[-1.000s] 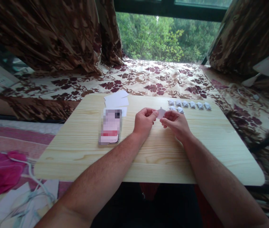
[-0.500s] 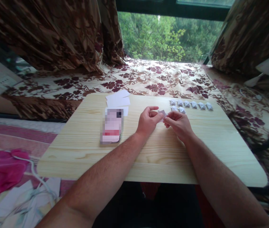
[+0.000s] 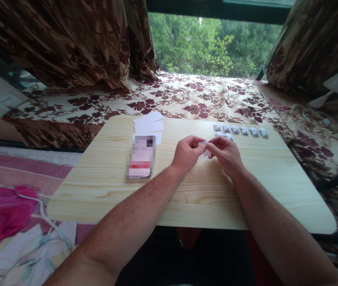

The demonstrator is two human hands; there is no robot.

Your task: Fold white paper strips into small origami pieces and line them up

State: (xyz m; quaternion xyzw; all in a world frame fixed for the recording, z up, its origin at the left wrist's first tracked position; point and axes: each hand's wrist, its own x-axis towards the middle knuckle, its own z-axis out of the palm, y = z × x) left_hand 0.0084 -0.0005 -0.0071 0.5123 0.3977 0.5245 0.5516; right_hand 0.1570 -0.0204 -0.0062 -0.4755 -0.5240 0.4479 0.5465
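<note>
- Small white paper (image 3: 207,153) being pinched by left hand (image 3: 186,153), right hand (image 3: 224,155).
- Eight faceted white-paper shapes (image 3: 244,131) being ranged, seemingly done: pale wooden table (image 3: 210,194), far-right corner.
- White sheets (image 3: 148,124) being left flat, far-left.

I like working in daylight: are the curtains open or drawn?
Open: the curtains hang apart, with greenery showing through the window between them.

Gap is left between phone (image 3: 141,155) and left hand (image 3: 186,153); table's (image 3: 294,198) far right is blocked by folded pieces (image 3: 236,129).

Left forearm (image 3: 136,208) points to two o'clock, right forearm (image 3: 271,206) to ten; left hand (image 3: 187,153) and right hand (image 3: 225,155) pinch, close together.
</note>
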